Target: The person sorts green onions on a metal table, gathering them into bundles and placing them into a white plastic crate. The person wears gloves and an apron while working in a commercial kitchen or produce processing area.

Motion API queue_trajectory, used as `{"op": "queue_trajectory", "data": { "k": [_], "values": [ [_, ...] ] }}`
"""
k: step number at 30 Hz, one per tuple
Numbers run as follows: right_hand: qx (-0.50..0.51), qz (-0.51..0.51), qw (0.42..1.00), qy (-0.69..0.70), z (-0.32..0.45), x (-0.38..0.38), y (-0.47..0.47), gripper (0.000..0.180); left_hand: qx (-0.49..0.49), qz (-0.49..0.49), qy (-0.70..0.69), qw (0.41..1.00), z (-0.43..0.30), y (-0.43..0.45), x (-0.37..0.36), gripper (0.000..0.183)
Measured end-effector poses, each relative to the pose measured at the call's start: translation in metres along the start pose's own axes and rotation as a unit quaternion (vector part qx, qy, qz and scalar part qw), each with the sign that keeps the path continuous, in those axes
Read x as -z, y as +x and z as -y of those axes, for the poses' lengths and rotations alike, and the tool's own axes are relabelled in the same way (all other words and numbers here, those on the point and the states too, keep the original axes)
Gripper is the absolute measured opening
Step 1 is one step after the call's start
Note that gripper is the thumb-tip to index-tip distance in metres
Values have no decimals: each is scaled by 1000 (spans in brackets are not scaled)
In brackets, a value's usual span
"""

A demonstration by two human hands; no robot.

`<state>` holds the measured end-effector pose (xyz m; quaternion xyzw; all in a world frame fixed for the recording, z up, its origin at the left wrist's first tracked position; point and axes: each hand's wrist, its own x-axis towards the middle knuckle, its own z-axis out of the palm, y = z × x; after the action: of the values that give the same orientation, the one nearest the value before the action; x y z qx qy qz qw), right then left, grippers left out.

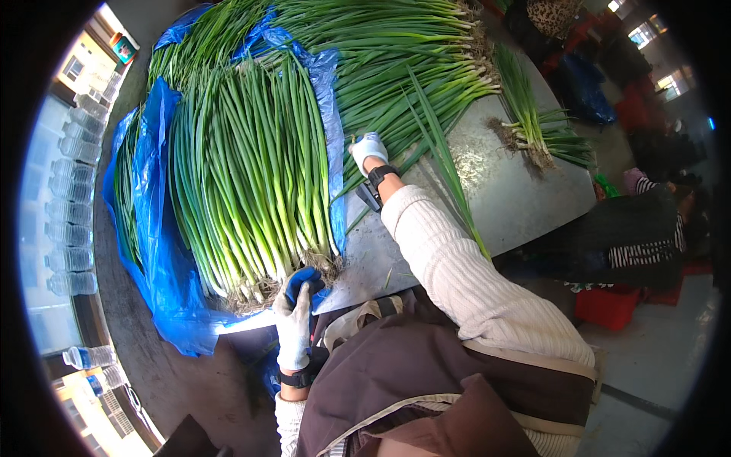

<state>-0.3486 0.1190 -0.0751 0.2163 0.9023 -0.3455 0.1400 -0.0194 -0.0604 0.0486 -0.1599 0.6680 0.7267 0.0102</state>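
A thick bundle of green onions [257, 171] lies on a blue plastic sheet [154, 188], its roots towards me. My left hand [294, 311], in a white and blue work glove, is at the roots by the table's front edge, fingers curled. Whether those fingers grip any roots is hidden. My right hand [369, 151], gloved the same way, reaches to the right edge of the sheet, over the leaves of a second pile of green onions [411, 63]. It looks closed, with a small yellowish tip at the fingers; what it holds is unclear.
Long green leaves [442, 154] cross the metal table [514, 211] beside my right forearm. A small bunch of green onions [528, 123] lies at the right. Several clear plastic bottles [71, 205] line the window side. Beyond the table's right side are a person's striped sleeve [645, 254] and a red crate [608, 305].
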Motion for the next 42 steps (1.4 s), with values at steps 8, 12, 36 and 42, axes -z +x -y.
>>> {"op": "queue_trajectory", "data": {
  "k": [8,12,36,42],
  "values": [
    [413,191,782,425,65,-31,-248,47,86,-25,172,981,32,-34,40,23],
    [486,234,806,243,5,1,-246,74,72,5,55,996,32,-40,53,22],
    [51,-259,949,-171,-285,133,-273,31,-520,184,482,681,-38,184,-112,62],
    [66,-288,923,-244,-311,163,-345,25,-654,307,398,565,-17,193,-127,14]
  ]
}}
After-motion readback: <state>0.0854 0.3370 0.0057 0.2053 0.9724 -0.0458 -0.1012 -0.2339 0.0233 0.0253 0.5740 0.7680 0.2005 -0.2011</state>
